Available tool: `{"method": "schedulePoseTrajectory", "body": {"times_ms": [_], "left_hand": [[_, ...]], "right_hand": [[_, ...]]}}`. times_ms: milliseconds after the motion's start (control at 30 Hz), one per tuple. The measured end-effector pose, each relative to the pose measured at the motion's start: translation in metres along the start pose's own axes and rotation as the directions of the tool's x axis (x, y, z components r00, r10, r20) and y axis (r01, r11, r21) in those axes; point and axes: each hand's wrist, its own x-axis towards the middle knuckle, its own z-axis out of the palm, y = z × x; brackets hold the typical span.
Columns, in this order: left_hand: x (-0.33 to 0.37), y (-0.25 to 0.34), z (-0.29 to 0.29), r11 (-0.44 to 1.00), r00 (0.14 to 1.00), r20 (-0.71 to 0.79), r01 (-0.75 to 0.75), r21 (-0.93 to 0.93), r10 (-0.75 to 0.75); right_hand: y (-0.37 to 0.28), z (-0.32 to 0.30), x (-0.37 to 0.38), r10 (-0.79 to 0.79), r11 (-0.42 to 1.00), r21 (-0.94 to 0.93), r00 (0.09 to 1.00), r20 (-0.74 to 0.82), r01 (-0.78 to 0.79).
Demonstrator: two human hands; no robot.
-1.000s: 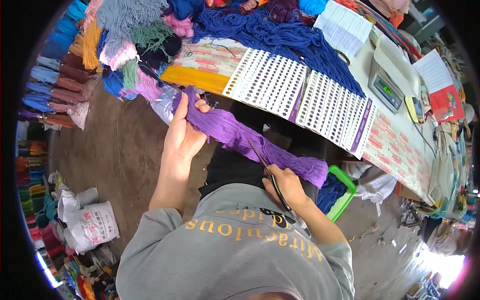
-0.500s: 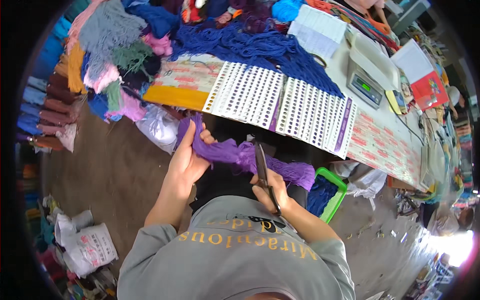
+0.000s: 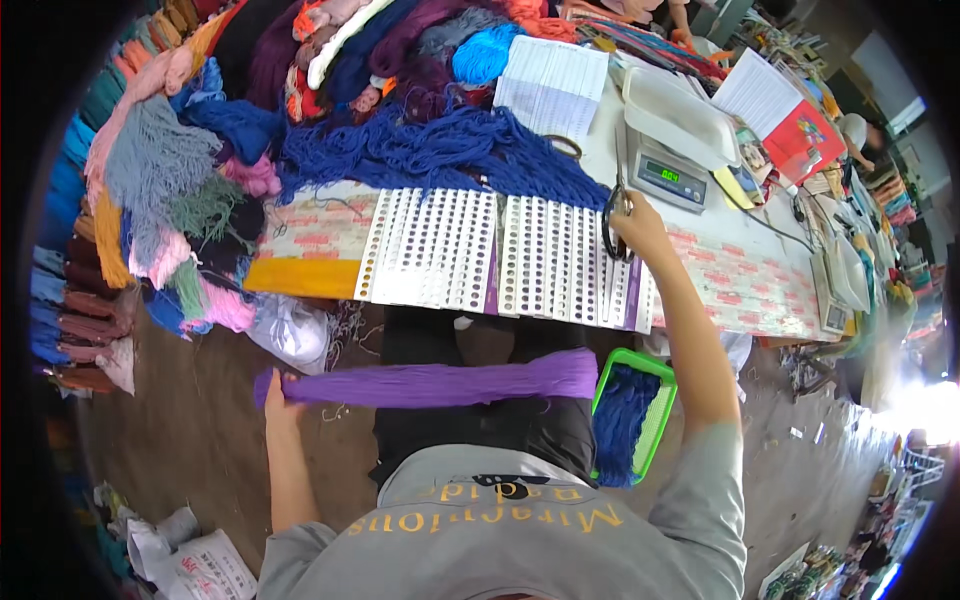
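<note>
A long hank of purple yarn (image 3: 440, 384) lies stretched across my lap. Its left end is gripped by my left hand (image 3: 283, 390), fingers closed around it; the right end rests over my thigh beside a green basket (image 3: 655, 425) of dark blue yarn. Out over the table's front part, my right hand (image 3: 640, 222) is closed on the black handles of a pair of scissors (image 3: 611, 232). The scissors are above the punched colour sample cards (image 3: 430, 250), by the edge of a spread blue yarn pile (image 3: 450, 150), blades pointing away from me.
A digital scale (image 3: 665, 185) with a white tray (image 3: 680, 118) stands right of the scissors. Behind the blue yarn lie a printed sheet (image 3: 550, 85) and a bright blue skein (image 3: 485, 55). Hanging yarn (image 3: 160, 150) crowds the left. A white bag (image 3: 290, 330) sits under the table edge.
My right hand has moved from the lap up and right to the table with the scissors. My left hand has moved left and down, and the purple hank, bunched before, is now drawn out straight.
</note>
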Motion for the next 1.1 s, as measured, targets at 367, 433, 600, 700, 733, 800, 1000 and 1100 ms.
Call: {"method": "schedulePoseTrajectory", "body": {"times_ms": [367, 433, 600, 700, 733, 800, 1000, 1100], "left_hand": [[-0.084, -0.018, 0.186, 0.0, 0.421, 0.883, -0.903, 0.431, 0.209], [-0.121, -0.043, 0.265, -0.225, 0.151, 0.988, -0.962, 0.154, 0.03], [-0.149, -0.131, 0.451, -0.279, -0.335, 0.922, -0.882, -0.38, -0.195], [-0.117, -0.193, 0.543, -0.452, -0.453, 0.863, -0.736, -0.503, -0.223], [-0.106, -0.207, 0.565, -0.518, -0.406, 0.878, -0.71, -0.477, -0.254], [-0.087, -0.231, 0.594, -0.572, -0.368, 0.889, -0.681, -0.458, -0.274], [-0.053, -0.261, 0.615, -0.699, -0.061, 0.924, -0.636, -0.328, -0.378], [-0.049, -0.266, 0.618, -0.715, 0.004, 0.919, -0.629, -0.305, -0.395]], "right_hand": [[0.02, 0.036, 0.136, 0.155, 0.921, -0.329, 0.972, -0.179, -0.207], [0.022, 0.037, 0.145, 0.177, 0.909, -0.352, 0.971, -0.161, -0.224], [0.034, 0.047, 0.163, 0.171, 0.88, -0.433, 0.981, -0.091, -0.193], [0.042, 0.053, 0.171, 0.177, 0.865, -0.457, 0.978, -0.107, -0.206], [0.037, 0.055, 0.169, 0.142, 0.867, -0.465, 0.984, -0.111, -0.178], [0.038, 0.055, 0.171, 0.118, 0.847, -0.508, 0.986, -0.114, -0.16], [0.043, 0.056, 0.171, 0.054, 0.791, -0.607, 0.997, -0.056, -0.077], [0.041, 0.053, 0.171, 0.082, 0.781, -0.617, 0.996, -0.042, -0.091]]}}
